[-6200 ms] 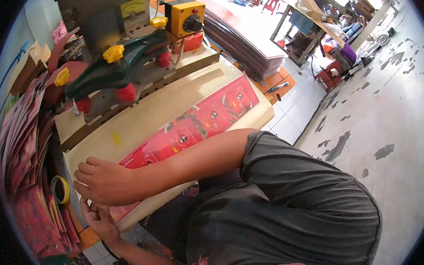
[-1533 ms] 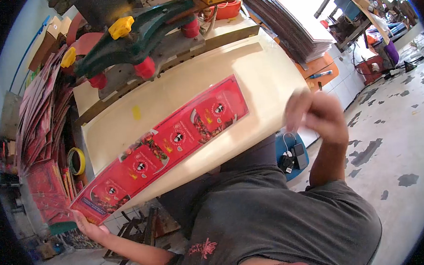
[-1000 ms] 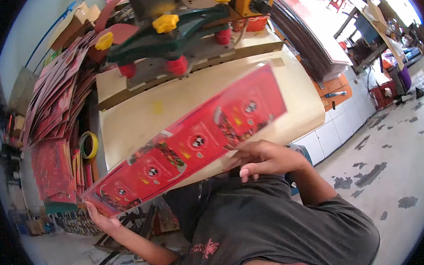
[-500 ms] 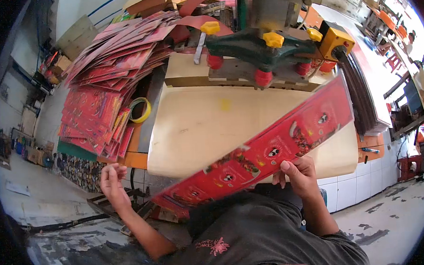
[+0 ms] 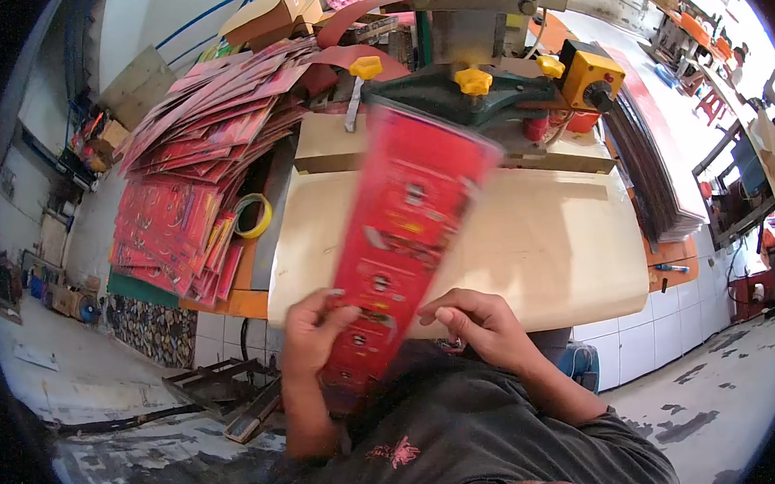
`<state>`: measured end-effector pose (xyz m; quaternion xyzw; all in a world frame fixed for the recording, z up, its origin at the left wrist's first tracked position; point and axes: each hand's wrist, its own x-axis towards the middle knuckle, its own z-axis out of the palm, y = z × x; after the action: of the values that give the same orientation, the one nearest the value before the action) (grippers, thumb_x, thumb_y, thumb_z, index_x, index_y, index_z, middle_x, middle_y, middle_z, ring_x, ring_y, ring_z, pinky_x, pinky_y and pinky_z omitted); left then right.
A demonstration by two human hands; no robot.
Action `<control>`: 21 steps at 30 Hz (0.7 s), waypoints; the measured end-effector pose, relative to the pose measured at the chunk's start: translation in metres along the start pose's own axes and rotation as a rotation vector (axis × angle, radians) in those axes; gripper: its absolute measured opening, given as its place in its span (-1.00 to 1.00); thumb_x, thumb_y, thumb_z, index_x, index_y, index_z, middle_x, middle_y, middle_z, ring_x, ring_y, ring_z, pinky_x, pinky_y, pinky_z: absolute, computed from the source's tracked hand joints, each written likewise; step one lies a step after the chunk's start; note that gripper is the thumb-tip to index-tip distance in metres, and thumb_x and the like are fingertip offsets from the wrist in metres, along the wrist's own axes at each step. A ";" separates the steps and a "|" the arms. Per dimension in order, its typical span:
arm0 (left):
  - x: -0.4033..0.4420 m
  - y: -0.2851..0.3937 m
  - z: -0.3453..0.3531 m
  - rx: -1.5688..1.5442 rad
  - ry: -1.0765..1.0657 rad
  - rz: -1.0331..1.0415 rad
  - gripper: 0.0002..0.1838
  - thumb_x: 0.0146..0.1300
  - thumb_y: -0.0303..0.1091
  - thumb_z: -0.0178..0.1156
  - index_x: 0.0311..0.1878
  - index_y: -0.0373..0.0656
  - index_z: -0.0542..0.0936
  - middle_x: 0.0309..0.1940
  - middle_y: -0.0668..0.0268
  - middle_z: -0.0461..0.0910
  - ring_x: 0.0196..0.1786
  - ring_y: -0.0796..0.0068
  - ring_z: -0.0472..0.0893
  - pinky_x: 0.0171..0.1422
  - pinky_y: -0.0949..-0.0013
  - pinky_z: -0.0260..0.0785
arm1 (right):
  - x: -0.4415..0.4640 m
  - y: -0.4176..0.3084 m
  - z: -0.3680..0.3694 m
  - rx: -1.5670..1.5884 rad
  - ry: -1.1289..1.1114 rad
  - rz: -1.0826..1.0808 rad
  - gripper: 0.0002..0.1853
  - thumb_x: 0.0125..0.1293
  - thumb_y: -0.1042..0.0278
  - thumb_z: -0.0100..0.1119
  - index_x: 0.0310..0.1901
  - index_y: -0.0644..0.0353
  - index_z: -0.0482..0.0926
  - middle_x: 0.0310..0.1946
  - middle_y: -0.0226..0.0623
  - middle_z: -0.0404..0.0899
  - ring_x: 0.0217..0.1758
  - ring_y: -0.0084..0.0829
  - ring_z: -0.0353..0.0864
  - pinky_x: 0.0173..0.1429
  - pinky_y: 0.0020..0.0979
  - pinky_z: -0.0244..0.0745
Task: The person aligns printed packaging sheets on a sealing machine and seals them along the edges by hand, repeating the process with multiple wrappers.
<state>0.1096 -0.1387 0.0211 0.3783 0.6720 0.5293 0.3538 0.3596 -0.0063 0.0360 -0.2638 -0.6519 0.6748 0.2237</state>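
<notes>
A long red printed sheet is held up and tilted in front of the cream work surface, its upper end slightly blurred. My left hand pinches its left edge at the lower part, thumb over the print. By the right edge, my right hand has its fingers bent and thumb apart from them; no grip on the sheet shows. Behind the sheet's top is the green press arm with yellow knobs.
Piles of red printed sheets lie at the left, beside a yellow tape roll. At the right are a yellow control box, a tall stack of flat sheets and a blue pen. A metal frame stands low at left.
The red sheet has swung from a low diagonal to steeply upright and moved left. My left hand has taken hold of it; my right hand has let go and moved left.
</notes>
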 end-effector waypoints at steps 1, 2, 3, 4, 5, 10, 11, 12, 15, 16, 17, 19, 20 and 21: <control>0.001 -0.008 -0.011 -0.151 0.139 0.049 -0.64 0.32 -0.41 0.42 0.14 -0.23 0.63 -0.09 0.38 0.70 -0.07 0.60 0.63 0.10 0.42 0.51 | -0.001 -0.001 -0.001 0.007 -0.037 -0.025 -0.63 0.55 0.12 0.19 -0.01 0.36 0.68 -0.26 -0.26 0.73 -0.23 -0.55 0.65 -0.12 -0.44 0.56; 0.003 -0.017 -0.025 -0.303 0.278 0.097 -0.62 0.33 -0.42 0.41 0.19 -0.22 0.61 -0.06 0.37 0.69 -0.06 0.57 0.64 0.12 0.39 0.52 | -0.002 0.004 -0.004 0.010 -0.032 -0.024 -0.63 0.55 0.12 0.19 -0.01 0.36 0.68 -0.26 -0.26 0.73 -0.23 -0.55 0.65 -0.12 -0.44 0.56; 0.008 -0.020 -0.047 -0.368 0.375 0.172 -0.59 0.36 -0.39 0.38 0.24 -0.22 0.57 0.01 0.33 0.68 0.01 0.51 0.64 0.17 0.33 0.52 | -0.005 0.014 -0.008 -0.016 -0.110 -0.030 -0.65 0.54 0.17 0.21 0.10 0.32 0.65 -0.13 -0.27 0.73 -0.14 -0.54 0.64 -0.04 -0.44 0.56; 0.014 -0.020 -0.066 -0.433 0.471 0.248 -0.56 0.40 -0.35 0.34 0.29 -0.22 0.53 0.08 0.30 0.66 0.07 0.46 0.65 0.22 0.27 0.52 | -0.007 0.020 -0.011 -0.041 -0.187 -0.036 -0.63 0.52 0.22 0.23 0.20 0.28 0.62 0.00 -0.28 0.72 -0.05 -0.54 0.64 0.04 -0.44 0.57; 0.015 -0.004 -0.076 -0.553 0.509 0.287 -0.51 0.43 -0.29 0.31 0.35 -0.21 0.49 0.16 0.27 0.63 0.14 0.40 0.63 0.27 0.21 0.50 | -0.009 0.019 -0.012 -0.038 -0.183 -0.037 -0.63 0.52 0.22 0.23 0.20 0.28 0.62 0.00 -0.28 0.72 -0.05 -0.54 0.64 0.04 -0.44 0.57; 0.016 0.035 -0.093 -0.912 0.600 0.396 -0.40 0.49 -0.09 0.24 0.47 -0.14 0.39 0.32 0.25 0.54 0.31 0.27 0.55 0.39 0.04 0.44 | -0.012 0.022 -0.019 0.227 -0.328 -0.105 -0.38 0.50 0.14 0.26 0.42 0.35 0.38 0.26 -0.09 0.60 0.40 -0.29 0.53 0.40 -0.29 0.43; 0.019 0.039 -0.083 -0.953 0.686 0.372 -0.38 0.49 -0.07 0.24 0.49 -0.12 0.37 0.33 0.24 0.53 0.33 0.27 0.54 0.41 0.02 0.43 | -0.012 0.027 -0.022 0.230 -0.323 -0.104 -0.38 0.50 0.14 0.26 0.42 0.35 0.38 0.26 -0.09 0.60 0.40 -0.29 0.53 0.40 -0.29 0.43; 0.022 0.040 -0.074 -0.995 0.773 0.345 -0.36 0.49 -0.05 0.24 0.50 -0.10 0.35 0.35 0.24 0.52 0.34 0.27 0.52 0.43 0.01 0.41 | -0.012 0.032 -0.026 0.415 -0.343 -0.099 -0.37 0.50 0.12 0.25 0.43 0.35 0.37 0.27 -0.06 0.58 0.40 -0.29 0.51 0.41 -0.28 0.41; 0.032 0.028 -0.051 -0.965 0.741 0.298 -0.43 0.48 -0.08 0.26 0.44 -0.07 0.41 0.28 0.28 0.57 0.25 0.36 0.58 0.35 0.08 0.49 | -0.014 0.024 -0.035 0.543 -0.356 -0.069 -0.31 0.48 0.03 0.24 0.44 0.35 0.35 0.27 -0.03 0.58 0.38 -0.29 0.52 0.42 -0.27 0.40; 0.033 0.024 -0.039 -0.967 0.739 0.291 -0.43 0.48 -0.08 0.26 0.44 -0.07 0.41 0.28 0.28 0.57 0.25 0.36 0.58 0.35 0.08 0.49 | -0.015 0.019 -0.038 0.486 -0.354 -0.049 -0.26 0.46 -0.05 0.25 0.44 0.35 0.35 0.25 -0.02 0.58 0.36 -0.29 0.54 0.41 -0.27 0.41; 0.035 0.020 -0.027 -1.003 0.710 0.272 -0.47 0.47 -0.11 0.28 0.40 -0.06 0.44 0.23 0.32 0.60 0.18 0.41 0.61 0.29 0.15 0.53 | -0.016 0.017 -0.041 0.485 -0.347 -0.046 -0.26 0.46 -0.05 0.25 0.44 0.35 0.35 0.25 -0.02 0.58 0.36 -0.29 0.54 0.41 -0.27 0.41; 0.039 0.001 -0.023 -1.064 0.603 0.218 -0.60 0.45 -0.21 0.32 0.28 -0.01 0.52 0.08 0.44 0.67 -0.01 0.58 0.67 0.08 0.37 0.62 | -0.019 0.016 -0.048 0.395 -0.070 0.188 -0.13 0.39 -0.21 0.29 0.46 0.34 0.32 0.23 -0.05 0.61 0.31 -0.29 0.58 0.43 -0.23 0.37; 0.037 -0.002 -0.022 -1.066 0.599 0.210 -0.60 0.45 -0.21 0.32 0.28 -0.01 0.52 0.08 0.44 0.67 -0.01 0.58 0.67 0.08 0.37 0.62 | -0.019 0.019 -0.057 0.394 -0.063 0.192 -0.13 0.39 -0.21 0.29 0.46 0.34 0.32 0.23 -0.05 0.61 0.31 -0.29 0.58 0.43 -0.23 0.37; 0.035 -0.003 -0.020 -1.006 0.446 0.223 -0.59 0.46 -0.21 0.30 0.30 -0.02 0.51 0.08 0.41 0.67 -0.01 0.58 0.67 0.09 0.38 0.62 | -0.020 0.029 -0.071 0.385 0.043 0.174 -0.10 0.34 -0.25 0.32 0.46 0.32 0.33 0.21 0.00 0.63 0.29 -0.23 0.61 0.44 -0.19 0.40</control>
<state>0.0755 -0.1172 0.0199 0.1104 0.3511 0.8860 0.2821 0.4218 0.0334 0.0076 -0.2856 -0.4808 0.7980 0.2247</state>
